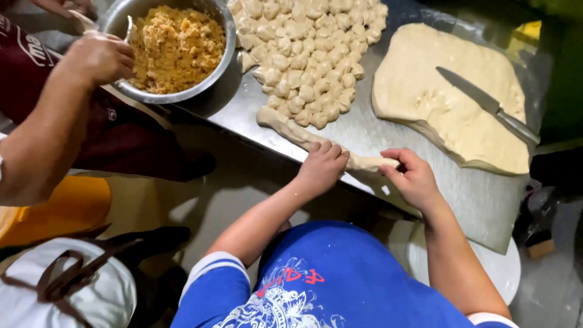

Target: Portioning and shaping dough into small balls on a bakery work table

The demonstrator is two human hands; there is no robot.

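Note:
A long rope of pale dough (285, 126) lies along the near edge of the steel table (364, 130). My left hand (322, 167) is closed over the rope's middle. The rope's right end (371, 162) is pinched in the fingers of my right hand (413, 179), and a short stretch of dough shows between the two hands. Just beyond the rope is a heap of several small cut dough pieces (306, 51).
A wide slab of dough (437, 103) lies at the right with a knife (489, 104) resting on it. At the far left stands a metal bowl (226, 45) of orange crumbly filling (173, 45). Another person's hand (97, 58) holds a utensil at its rim.

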